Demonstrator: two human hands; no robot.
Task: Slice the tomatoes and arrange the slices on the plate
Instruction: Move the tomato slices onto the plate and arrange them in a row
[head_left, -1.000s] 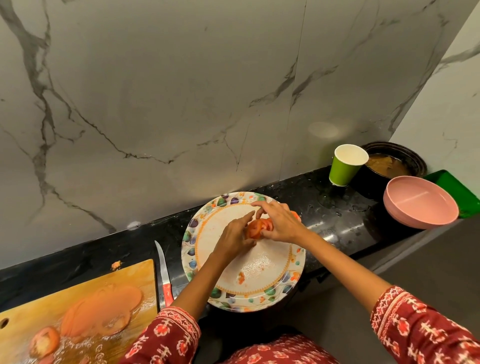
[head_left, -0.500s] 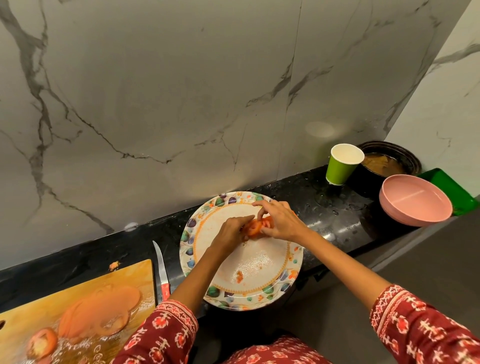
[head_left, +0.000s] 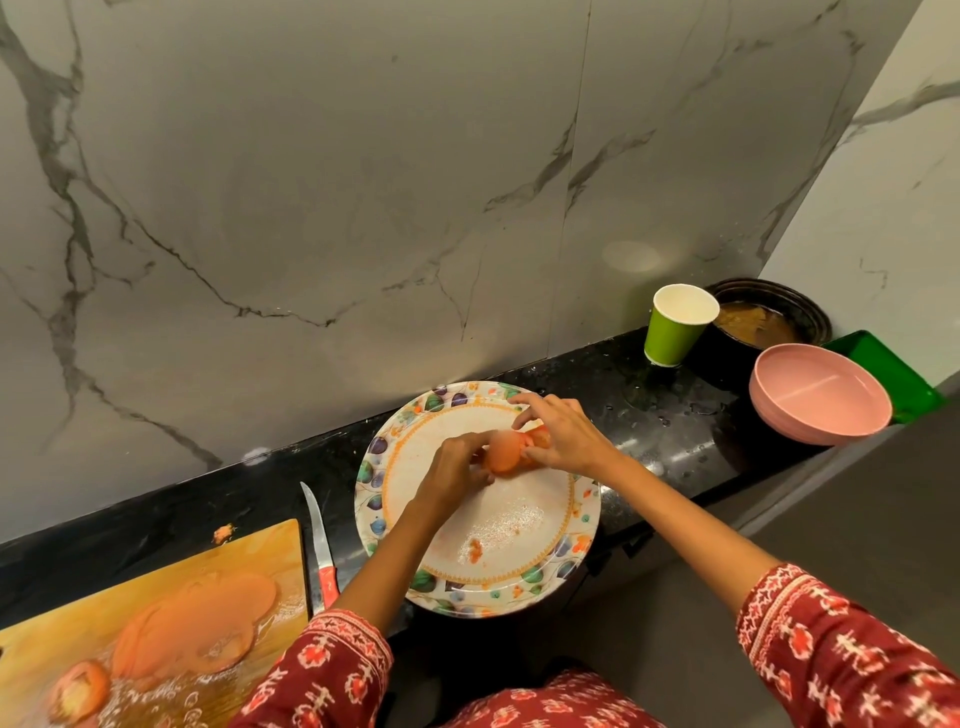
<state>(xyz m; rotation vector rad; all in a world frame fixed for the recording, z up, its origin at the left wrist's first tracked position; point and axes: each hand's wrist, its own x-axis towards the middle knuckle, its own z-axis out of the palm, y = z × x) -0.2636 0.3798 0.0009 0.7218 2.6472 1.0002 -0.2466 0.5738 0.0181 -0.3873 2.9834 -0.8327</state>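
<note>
Both hands, left (head_left: 457, 470) and right (head_left: 566, 436), pinch slices (head_left: 511, 452) over the plate (head_left: 498, 587); more tomato (head_left: 192, 623) waits on the board (head_left: 156, 577).

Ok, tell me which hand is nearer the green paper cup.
Right. The right hand holds tomato slices over the plate's far side, on the side facing the green paper cup; the left hand grips them from the side away from it.
</note>
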